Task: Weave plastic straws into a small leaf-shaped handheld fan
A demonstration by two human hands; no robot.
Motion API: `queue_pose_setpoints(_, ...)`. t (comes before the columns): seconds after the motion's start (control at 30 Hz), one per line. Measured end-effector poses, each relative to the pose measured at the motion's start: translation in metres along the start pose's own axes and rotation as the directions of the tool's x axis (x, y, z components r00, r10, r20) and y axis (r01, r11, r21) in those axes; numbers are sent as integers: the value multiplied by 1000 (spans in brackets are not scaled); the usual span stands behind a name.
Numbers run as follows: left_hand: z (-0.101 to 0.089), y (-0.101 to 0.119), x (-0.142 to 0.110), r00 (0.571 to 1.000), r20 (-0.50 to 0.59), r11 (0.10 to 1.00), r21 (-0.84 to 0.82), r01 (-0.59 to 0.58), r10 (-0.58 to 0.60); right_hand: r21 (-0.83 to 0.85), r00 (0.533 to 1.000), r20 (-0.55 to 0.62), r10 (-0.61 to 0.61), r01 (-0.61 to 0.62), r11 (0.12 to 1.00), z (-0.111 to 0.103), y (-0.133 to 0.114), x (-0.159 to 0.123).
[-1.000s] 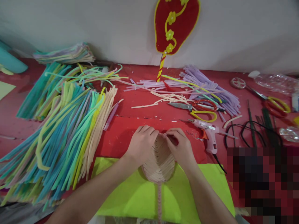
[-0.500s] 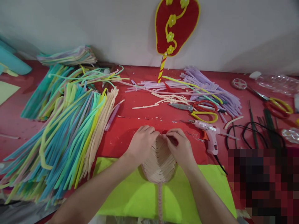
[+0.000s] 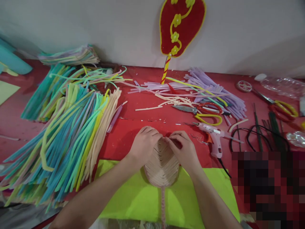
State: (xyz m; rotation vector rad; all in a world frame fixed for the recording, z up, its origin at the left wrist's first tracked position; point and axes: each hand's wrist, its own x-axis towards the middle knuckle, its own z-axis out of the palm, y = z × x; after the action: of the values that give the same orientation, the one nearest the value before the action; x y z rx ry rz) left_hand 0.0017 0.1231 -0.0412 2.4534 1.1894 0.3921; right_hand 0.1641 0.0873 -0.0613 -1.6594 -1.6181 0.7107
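Note:
A pale beige fan (image 3: 163, 171) made of slanting pipe-cleaner rows lies with its wrapped handle (image 3: 163, 202) pointing down toward me. Its far tip is mostly covered by my fingers. My left hand (image 3: 145, 144) is closed on the upper left edge of the fan, fingers curled over it. On the upper right edge, my right hand (image 3: 184, 149) pinches with thumb and index finger close to the left fingertips. Whether a loose strip sits between the fingertips is too small to tell. Beneath the fan is a lime-green cloth (image 3: 128, 197).
Bundles of coloured pipe cleaners (image 3: 64, 136) fill the left side. A pink glue gun (image 3: 215, 136) and scissors (image 3: 197, 111) lie to the right, with purple pipe cleaners (image 3: 214, 86) behind. A red fan with yellow flowers (image 3: 166, 25) stands against the wall. A plastic bottle (image 3: 281, 84) lies far right.
Almost nothing differs. Both hands stay at the fan's tip with only slight finger movement, and the view has shifted a little.

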Motion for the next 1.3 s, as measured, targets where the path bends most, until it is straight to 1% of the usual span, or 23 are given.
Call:
queue_pose_setpoints(0.07, -1, -4, -2, 994, -72, 996, -45, 80, -83, 1, 1000, 3, 10, -10, 1000, -1, -1, 0)
queue_pose_setpoints(0.13, -3, -7, -4, 972, -137, 980, -82, 181, -191, -5, 1000, 6, 16, -16, 1000, -1, -1, -1)
queue_pose_setpoints(0.17, -5, -8, -6, 961, -155, 972, -98, 214, -227, -10, 1000, 9, 18, -18, 1000, -1, -1, -1)
queue_pose_setpoints(0.23, -6, -7, -9, 955, -159, 965, -121, 234, -251, -17, 1000, 13, 21, -21, 1000, -2, 0, -2)
queue_pose_setpoints(0.37, -2, -1, -16, 978, -76, 975, -118, 186, -196, -27, 1000, 1, 24, -24, 999, -5, 1, -3)
queue_pose_setpoints(0.43, 2, 1, -17, 985, -56, 982, -107, 156, -163, -28, 1000, -5, 15, -15, 999, -6, 1, -4)
queue_pose_setpoints(0.53, 7, 0, -18, 988, -70, 989, -76, 129, -134, -20, 1000, 0, -4, 4, 1000, -8, 1, -6)
queue_pose_setpoints(0.7, 12, -4, -19, 988, -85, 992, -33, 123, -125, 7, 998, 39, -42, 42, 999, -11, 1, -10)
queue_pose_setpoints(0.87, 12, -4, -20, 988, -96, 993, -17, 117, -119, 1, 998, 20, -56, 56, 998, -10, 4, -10)
queue_pose_setpoints(0.97, 11, -2, -19, 990, -113, 996, 21, 91, -88, -1, 998, 11, -63, 63, 998, -9, 5, -9)
queue_pose_setpoints(1.03, 10, 2, -17, 993, -102, 996, 56, 66, -60, 1, 997, -6, -73, 73, 997, -7, 6, -9)
queue_pose_setpoints(1.17, 11, 12, -10, 999, -38, 994, 107, 19, -15, -7, 996, -24, -81, 81, 997, -5, 10, -9)
queue_pose_setpoints(1.3, 14, 17, 0, 1000, -2, 994, 112, 16, -16, -12, 997, -15, -80, 79, 997, -6, 14, -10)
